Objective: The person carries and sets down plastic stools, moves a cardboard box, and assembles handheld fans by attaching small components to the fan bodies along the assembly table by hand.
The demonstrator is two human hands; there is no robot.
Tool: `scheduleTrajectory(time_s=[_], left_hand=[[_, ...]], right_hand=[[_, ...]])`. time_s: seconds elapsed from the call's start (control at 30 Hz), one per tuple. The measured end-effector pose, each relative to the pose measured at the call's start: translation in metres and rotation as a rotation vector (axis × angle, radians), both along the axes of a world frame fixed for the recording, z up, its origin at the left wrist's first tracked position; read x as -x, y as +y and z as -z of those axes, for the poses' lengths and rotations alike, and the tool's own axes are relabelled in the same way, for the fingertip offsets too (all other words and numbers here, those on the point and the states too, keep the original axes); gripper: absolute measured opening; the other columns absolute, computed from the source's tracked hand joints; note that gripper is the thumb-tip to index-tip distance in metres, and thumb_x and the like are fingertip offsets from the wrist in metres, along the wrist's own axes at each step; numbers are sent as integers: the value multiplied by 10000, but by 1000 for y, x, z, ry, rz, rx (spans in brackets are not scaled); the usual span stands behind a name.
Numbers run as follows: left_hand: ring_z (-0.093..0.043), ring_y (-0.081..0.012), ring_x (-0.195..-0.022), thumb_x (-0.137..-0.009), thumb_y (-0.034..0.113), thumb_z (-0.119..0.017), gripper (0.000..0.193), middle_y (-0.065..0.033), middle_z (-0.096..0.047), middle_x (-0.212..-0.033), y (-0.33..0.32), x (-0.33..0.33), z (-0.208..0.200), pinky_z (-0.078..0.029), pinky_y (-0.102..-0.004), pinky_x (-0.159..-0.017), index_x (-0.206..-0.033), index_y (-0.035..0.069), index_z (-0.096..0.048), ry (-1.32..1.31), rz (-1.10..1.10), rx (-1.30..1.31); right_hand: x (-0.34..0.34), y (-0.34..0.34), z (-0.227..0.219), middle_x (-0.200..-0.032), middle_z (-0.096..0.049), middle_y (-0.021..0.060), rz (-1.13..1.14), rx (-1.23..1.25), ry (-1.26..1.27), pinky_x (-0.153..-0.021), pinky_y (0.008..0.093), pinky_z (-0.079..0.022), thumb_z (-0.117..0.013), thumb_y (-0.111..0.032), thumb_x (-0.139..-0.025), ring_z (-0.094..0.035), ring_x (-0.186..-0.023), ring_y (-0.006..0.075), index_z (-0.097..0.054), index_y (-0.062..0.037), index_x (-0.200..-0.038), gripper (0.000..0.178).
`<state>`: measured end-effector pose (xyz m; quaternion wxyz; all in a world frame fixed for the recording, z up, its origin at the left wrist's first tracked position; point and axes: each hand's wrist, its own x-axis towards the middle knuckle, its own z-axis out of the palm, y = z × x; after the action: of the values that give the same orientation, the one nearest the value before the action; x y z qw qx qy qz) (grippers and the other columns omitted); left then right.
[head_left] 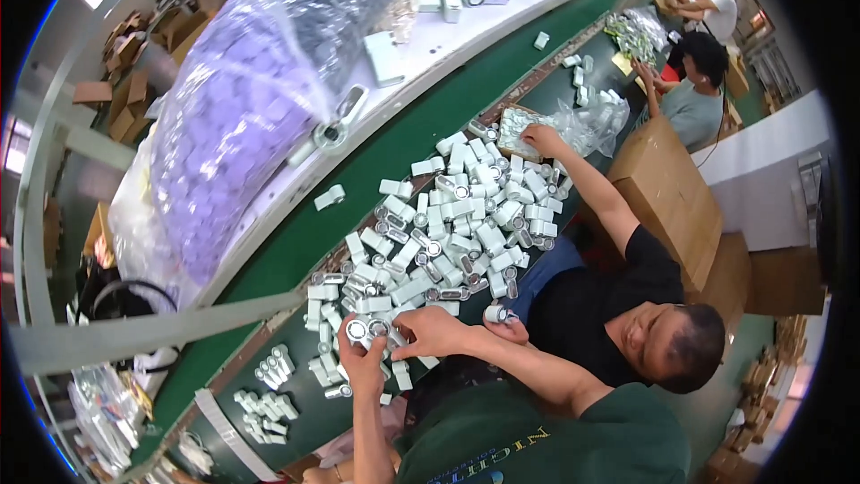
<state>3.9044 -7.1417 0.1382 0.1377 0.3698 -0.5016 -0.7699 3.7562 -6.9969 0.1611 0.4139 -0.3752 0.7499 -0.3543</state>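
Green shirt (546, 439) below right grip (432, 332), its hold unclear
Left grip (363, 366) just beside it grasps white gadgets (356, 331); gadget pile (461, 209) beyond

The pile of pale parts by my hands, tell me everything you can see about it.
The pile of pale parts is a wide, loose heap of small whitish-green blocks, plastic-looking, with rounded edges; several show shiny silver rims around round ends. They lie at mixed angles, many overlapping, too jumbled to count. The heap rests on a dark table and spreads up and rightward from its near end, where your left hand and right hand are. Whether they touch it is unclear.
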Motion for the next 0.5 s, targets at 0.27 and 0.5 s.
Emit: scheduleTrajectory(time_s=[0.27, 0.5], left_hand=[[-654, -229, -1035, -964, -70, -606, 672, -110, -585, -1288, 16, 39, 0, -621, -470, -912, -1570, 85, -360, -78, 28, -141], [-667, -247, -987, -954, -15, -665, 691, -108, -600, -1180, 31, 28, 11, -630, -560, -913, -1563, 74, -352, -101, 38, -263]], right_hand=[[259, 41, 118, -1006, -728, 161, 756, 162, 454, -813, 487, -552, -628, -118, -908, -698, -915, 394, -739, -79, -1000, 149], [420, 141, 223, -1102, -655, 251, 759, -516, 896, -783, 531, -594, -673, -53, -818, -706, -933, 432, -719, -39, -983, 172]])
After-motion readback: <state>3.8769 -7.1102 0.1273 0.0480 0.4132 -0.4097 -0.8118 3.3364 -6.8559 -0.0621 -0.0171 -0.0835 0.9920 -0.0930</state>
